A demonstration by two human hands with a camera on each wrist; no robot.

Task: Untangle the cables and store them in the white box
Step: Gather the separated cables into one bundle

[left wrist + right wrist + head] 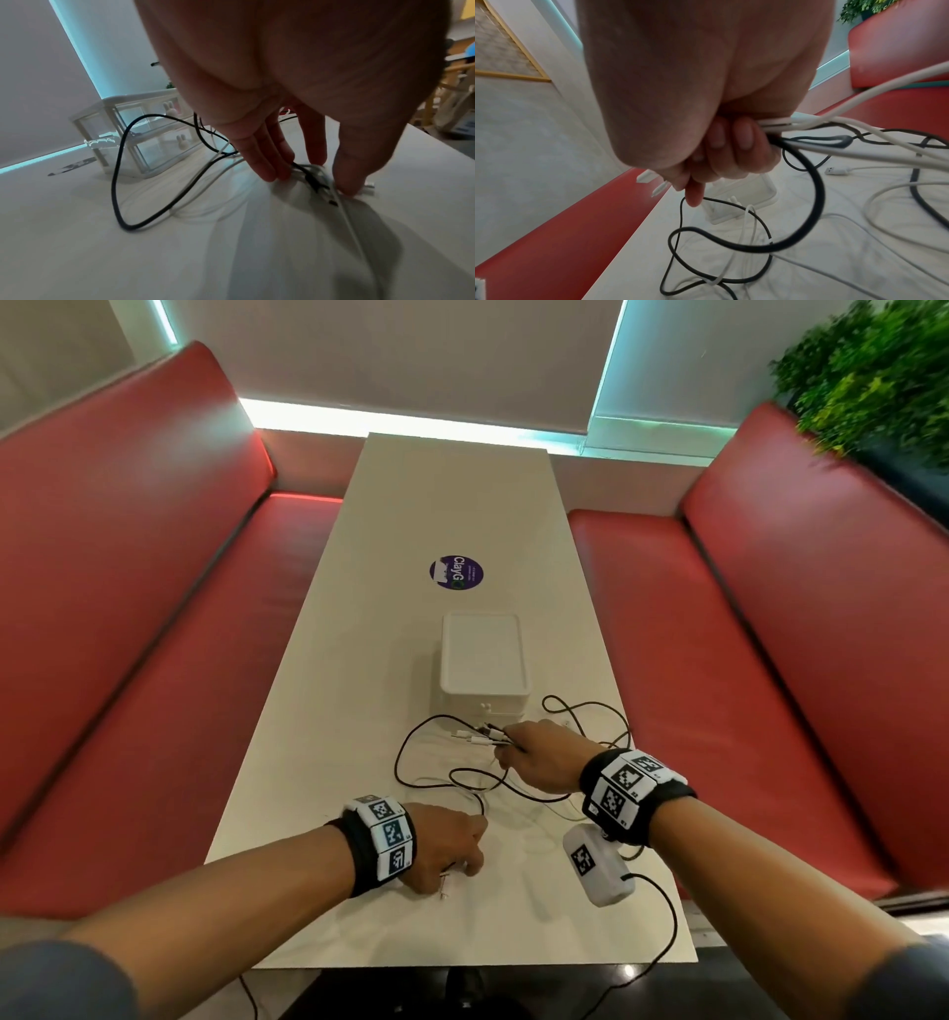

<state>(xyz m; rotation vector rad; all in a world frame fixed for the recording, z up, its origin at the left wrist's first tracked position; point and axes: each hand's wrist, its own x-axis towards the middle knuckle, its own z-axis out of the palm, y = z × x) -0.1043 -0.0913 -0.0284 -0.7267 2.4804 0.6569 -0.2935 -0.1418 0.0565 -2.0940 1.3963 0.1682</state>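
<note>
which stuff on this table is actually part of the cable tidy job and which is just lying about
Part of the job:
- black cables
- white cables
- white box, closed
- right hand, gripping a bundle of cable ends
- left hand, pinching cable ends on the table

Just lying about:
- purple sticker
- white tagged device
- red benches
- plant

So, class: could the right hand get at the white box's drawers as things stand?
Probably not yet. The right hand sits just in front of the white box, with nothing between, but its grip is full of cable ends; it would likely need to put those down first.
</note>
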